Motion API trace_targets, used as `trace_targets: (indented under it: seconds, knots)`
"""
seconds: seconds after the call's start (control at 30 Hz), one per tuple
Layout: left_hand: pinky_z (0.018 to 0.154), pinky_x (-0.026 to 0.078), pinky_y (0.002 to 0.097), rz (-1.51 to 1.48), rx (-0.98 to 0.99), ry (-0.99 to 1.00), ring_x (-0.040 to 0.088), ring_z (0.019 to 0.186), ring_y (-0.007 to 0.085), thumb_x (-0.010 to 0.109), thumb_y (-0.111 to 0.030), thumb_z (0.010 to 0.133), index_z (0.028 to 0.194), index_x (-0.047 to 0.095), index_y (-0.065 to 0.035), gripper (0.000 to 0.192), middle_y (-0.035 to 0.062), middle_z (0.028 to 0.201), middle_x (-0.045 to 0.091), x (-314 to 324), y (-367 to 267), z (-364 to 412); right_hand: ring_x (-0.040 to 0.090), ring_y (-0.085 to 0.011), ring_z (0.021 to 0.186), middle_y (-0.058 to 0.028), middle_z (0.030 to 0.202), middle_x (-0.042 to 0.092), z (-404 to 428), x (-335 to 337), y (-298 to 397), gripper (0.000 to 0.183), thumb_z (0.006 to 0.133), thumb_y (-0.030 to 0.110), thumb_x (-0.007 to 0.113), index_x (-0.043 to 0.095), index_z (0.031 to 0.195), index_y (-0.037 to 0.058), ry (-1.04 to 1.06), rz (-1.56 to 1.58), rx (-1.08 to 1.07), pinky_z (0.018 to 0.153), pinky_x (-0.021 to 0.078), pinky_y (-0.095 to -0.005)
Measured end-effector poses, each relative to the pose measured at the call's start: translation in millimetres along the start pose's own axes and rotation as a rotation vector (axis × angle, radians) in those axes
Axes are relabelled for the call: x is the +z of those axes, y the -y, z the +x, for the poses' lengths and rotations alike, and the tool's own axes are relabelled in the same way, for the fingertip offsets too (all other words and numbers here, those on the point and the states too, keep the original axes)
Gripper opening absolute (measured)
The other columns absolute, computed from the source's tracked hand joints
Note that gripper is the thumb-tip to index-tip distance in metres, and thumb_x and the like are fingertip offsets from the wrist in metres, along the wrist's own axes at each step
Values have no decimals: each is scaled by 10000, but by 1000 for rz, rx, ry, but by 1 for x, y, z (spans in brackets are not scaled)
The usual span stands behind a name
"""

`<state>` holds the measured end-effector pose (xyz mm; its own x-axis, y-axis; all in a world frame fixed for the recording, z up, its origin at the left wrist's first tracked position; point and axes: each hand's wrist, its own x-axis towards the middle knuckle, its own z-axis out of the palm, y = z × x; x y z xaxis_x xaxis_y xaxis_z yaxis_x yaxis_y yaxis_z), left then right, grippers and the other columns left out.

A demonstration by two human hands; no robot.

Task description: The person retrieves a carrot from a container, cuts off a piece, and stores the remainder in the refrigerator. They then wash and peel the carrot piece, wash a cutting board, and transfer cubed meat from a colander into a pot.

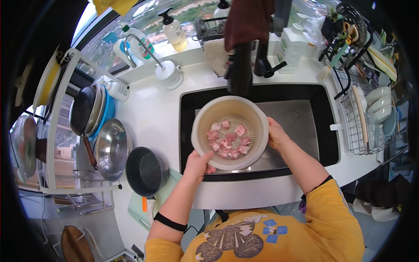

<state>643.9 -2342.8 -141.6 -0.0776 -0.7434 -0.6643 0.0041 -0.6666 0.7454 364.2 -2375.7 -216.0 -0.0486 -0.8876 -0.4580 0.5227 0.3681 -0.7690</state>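
My left hand (pixel 197 165) grips the lower left rim of a beige plastic colander basin (pixel 229 104), thumb over the edge. On the opposite side my right hand (pixel 277 133) holds the wall, its fingers partly hidden behind it. Several cubes of raw pinkish meat (pixel 230 137) lie spread over the slotted bottom. Both hands keep the basin above a black-rimmed sink (pixel 291 118) with a metal floor. The dark faucet (pixel 240 70) hangs just beyond the basin's far rim, a maroon cloth (pixel 247 23) draped over it.
Left of the sink, a dark saucepan (pixel 144 170) stands by a pale green cutting board (pixel 135 206). A steel bowl (pixel 113 150) and a frying pan (pixel 81 109) lean in a rack farther left. Bottles, including a soap pump (pixel 175 32), line the sill. A wire dish rack (pixel 356 137) is at right.
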Motion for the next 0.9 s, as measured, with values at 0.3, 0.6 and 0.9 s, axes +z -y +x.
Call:
trace_targets:
  seconds: [0.3,0.6,0.9]
  knots:
    - [518,501,249,197,-42,0,606,582,158,567,-76,825,1232,411,34,450,88,811,592,-6,6,-16,390,-68,334,-6,558,505,23,-49,-7,79,803,60,577,507,831,82,-69,-83,13,291,299,-192]
    - [894,396,398,1165,709,-837,483,999,364,610,-39,699,1101,502,6,418,196,1028,513,-148,0,-129,413,-75,340,0,524,492,22,-114,14,94,820,57,552,476,794,105,-168,-180,80,291,318,-203]
    - [704,488,323,517,-120,-601,589,729,227,623,-122,764,1173,470,53,471,97,818,602,-184,60,-162,520,-103,495,0,625,532,39,-147,-8,111,829,127,580,499,894,88,-172,-535,132,438,462,-239]
